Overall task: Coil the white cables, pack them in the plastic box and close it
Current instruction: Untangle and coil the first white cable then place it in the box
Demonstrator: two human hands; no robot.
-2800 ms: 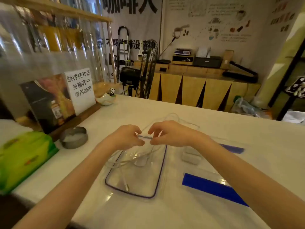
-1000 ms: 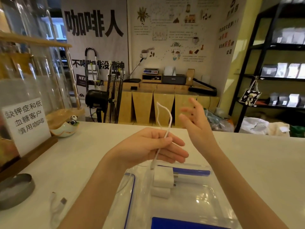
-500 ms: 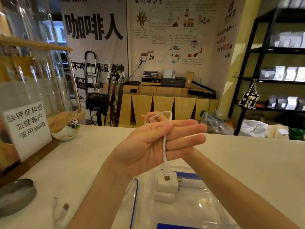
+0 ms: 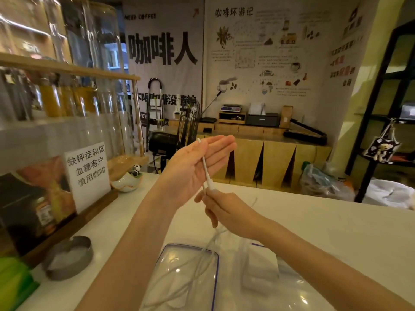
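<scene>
My left hand (image 4: 195, 167) is raised above the counter, palm up and fingers flat, with a white cable (image 4: 204, 164) lying across the palm. My right hand (image 4: 221, 212) sits just below it and pinches the cable's plug end between thumb and fingers. The rest of the cable hangs down in loose loops onto the clear plastic lid (image 4: 190, 279) with a blue rim. The clear plastic box (image 4: 292, 295) lies to the lid's right, with white charger blocks (image 4: 260, 272) inside.
A metal ashtray (image 4: 67, 257) and a green packet (image 4: 13, 283) sit at the counter's left. Behind them stand a white sign (image 4: 87, 176) on a wooden base and a small panda dish (image 4: 128, 180). Glass partitions rise on the left.
My left hand has opened flat with the cable across it. My right hand came from behind the left to below it and took the plug end. The view tilted down.
</scene>
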